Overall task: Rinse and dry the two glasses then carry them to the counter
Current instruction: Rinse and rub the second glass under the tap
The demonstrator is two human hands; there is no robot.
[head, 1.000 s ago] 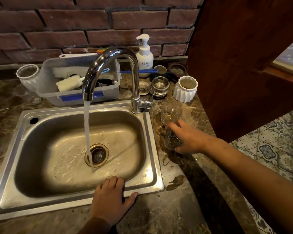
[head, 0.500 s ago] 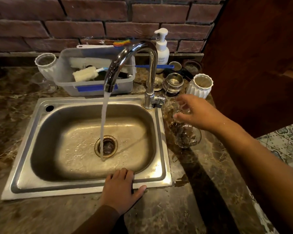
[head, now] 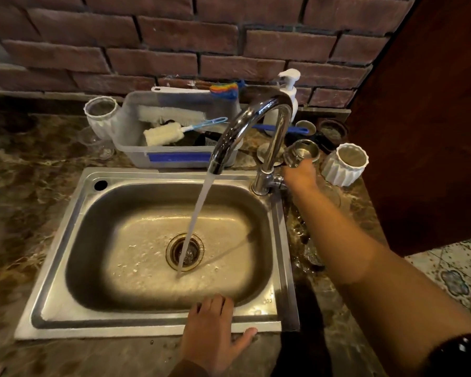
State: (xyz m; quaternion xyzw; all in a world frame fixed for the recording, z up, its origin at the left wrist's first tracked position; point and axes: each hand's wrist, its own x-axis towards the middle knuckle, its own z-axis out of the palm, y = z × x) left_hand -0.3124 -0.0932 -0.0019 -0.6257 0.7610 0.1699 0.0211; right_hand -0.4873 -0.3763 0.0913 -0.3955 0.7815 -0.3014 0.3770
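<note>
Right hand grips a clear drinking glass, far right of the running chrome tap, whose neck blocks the stream. White ribbed pot just beside. Left hand flat on the steel sink near rim.

Two hands show, the left hand and the right hand, alongside two white fluted cups, left cup and right cup, one steel sink, one faucet, one pump bottle and one grey tub.

A grey plastic tub holds a white bottle brush; a white soap pump stands before the brick wall, with a left fluted pot and right fluted pot flanking them
</note>
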